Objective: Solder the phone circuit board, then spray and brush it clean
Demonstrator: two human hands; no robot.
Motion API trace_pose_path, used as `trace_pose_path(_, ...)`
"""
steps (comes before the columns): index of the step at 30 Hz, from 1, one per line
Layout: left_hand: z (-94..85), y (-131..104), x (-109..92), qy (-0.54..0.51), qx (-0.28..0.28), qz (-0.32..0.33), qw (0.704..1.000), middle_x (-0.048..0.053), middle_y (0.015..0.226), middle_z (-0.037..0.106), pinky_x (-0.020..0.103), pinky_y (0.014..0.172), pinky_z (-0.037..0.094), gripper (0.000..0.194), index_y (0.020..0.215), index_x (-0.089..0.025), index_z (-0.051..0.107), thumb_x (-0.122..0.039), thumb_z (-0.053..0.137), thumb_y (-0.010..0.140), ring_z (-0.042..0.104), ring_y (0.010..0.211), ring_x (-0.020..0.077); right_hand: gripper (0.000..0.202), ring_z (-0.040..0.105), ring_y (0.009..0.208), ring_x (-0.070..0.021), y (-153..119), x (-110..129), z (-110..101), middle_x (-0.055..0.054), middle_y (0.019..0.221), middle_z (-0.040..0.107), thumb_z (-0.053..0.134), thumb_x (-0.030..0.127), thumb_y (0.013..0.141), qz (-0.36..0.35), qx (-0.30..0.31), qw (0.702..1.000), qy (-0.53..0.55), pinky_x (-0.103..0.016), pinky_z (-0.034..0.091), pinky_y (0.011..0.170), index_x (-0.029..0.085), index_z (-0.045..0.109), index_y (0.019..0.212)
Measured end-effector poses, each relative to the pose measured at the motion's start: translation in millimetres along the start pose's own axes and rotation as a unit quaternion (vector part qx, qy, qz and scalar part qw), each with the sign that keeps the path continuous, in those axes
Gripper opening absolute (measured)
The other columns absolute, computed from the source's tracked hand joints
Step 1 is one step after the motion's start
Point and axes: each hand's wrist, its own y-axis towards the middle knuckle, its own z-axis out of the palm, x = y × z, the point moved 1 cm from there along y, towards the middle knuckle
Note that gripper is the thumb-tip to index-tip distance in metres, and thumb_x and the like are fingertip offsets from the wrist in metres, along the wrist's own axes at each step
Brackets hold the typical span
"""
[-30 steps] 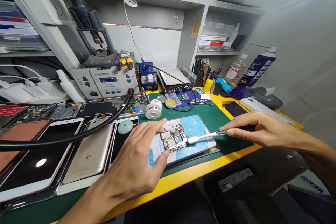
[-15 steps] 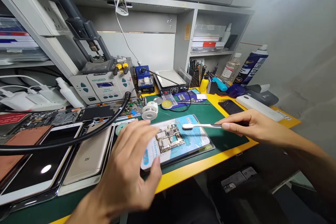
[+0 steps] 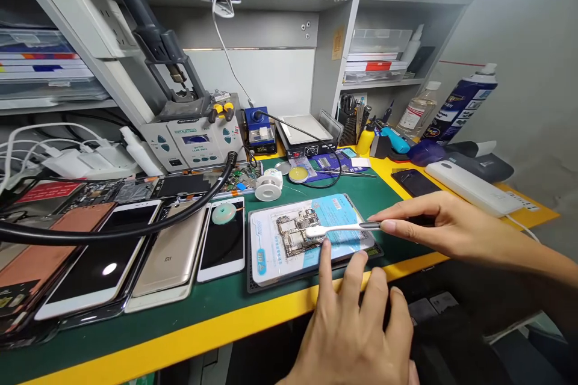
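Note:
A phone circuit board (image 3: 293, 234) lies on a blue and white printed pad (image 3: 334, 210), which rests on a dark plate on the green mat. Pinched between thumb and fingers, my right hand (image 3: 419, 222) holds a white toothbrush (image 3: 343, 228) by its grey handle end. The brush head sits over the right part of the circuit board. My left hand (image 3: 356, 319) is palm down at the front edge of the pad, fingers apart, its index fingertip at the board's lower right corner, below the brush head.
Several phones, among them a gold one (image 3: 169, 252), lie at the left under a black hose (image 3: 180, 213). Behind the pad are a solder spool (image 3: 268, 188) and a soldering station (image 3: 198, 143). A dark phone (image 3: 415, 182) and a spray can (image 3: 465, 105) stand toward the right.
My left hand has moved right, from the pad's left side to its front edge. The toothbrush has moved left onto the circuit board. The view has shifted slightly.

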Motion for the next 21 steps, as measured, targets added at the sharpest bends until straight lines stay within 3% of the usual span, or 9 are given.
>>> trace_pose_path(8,0.6,-0.2,4.0,0.052,0.051,0.004,0.997,0.012,0.121,0.068,0.068,0.124,0.006,0.04,0.118,-0.017,0.073,-0.046,0.057,0.094,0.053,0.126,0.0374,0.045,0.075,0.107,-0.032,6.8,13.0,3.0,-0.006,0.117,0.082,0.073,0.063,0.087,-0.031,0.031,0.998,-0.037,-0.031,0.06,0.085,0.027,0.086,0.111)
trace_pose_path(15,2.4,-1.9,3.0,0.082,0.036,0.01,0.996,0.01,0.119,0.071,0.067,0.122,0.014,0.024,0.113,-0.019,0.073,-0.032,0.06,0.097,0.056,0.125,0.0334,0.044,0.077,0.099,-0.0288,15.4,27.1,2.6,-0.007,0.111,0.083,0.07,0.061,0.091,-0.055,0.044,0.994,-0.087,-0.028,0.061,0.076,0.024,0.086,0.108)
trace_pose_path(21,4.2,3.8,-1.0,0.085,0.02,-0.002,0.996,0.008,0.114,0.074,0.069,0.119,0.019,0.022,0.109,-0.019,0.073,-0.033,0.06,0.098,0.059,0.121,0.0343,0.043,0.077,0.1,-0.031,24.4,40.3,27.0,-0.007,0.112,0.083,0.067,0.058,0.093,-0.075,0.079,0.992,-0.067,-0.03,0.062,0.076,0.024,0.086,0.111)
